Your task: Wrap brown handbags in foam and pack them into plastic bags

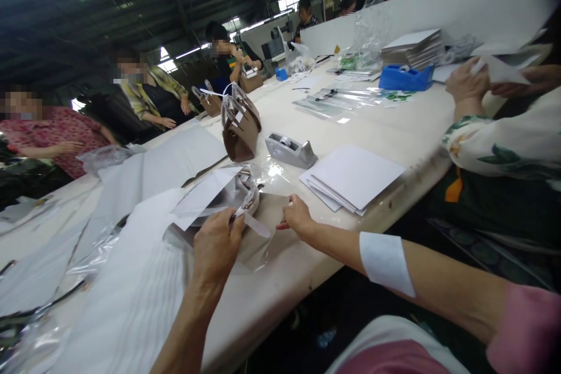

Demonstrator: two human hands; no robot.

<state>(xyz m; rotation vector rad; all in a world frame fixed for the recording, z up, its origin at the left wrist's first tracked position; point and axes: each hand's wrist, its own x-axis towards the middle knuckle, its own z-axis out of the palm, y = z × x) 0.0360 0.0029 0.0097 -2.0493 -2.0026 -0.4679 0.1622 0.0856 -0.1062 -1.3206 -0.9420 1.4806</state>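
A brown handbag (269, 210) lies on its side at the table's near edge. Grey stuffing and a white sheet (208, 190) show at its opening. My left hand (219, 239) is closed at the bag's wrapped handle (250, 201), where a pale strip (258, 225) sticks out past the thumb. On the bag's right side my right hand (300, 216) is closed in a pinch at the edge of clear plastic film (267, 248). Its fingertips are partly hidden. A white patch (386, 260) lies on my right forearm.
Behind the work stand a grey tape dispenser (290, 150) and an upright brown handbag (241, 125). White cards (353, 175) lie to the right, foam sheets (135, 269) to the left. Further back is a blue tape dispenser (405, 78). A co-worker's hands (468, 85) handle white material at right.
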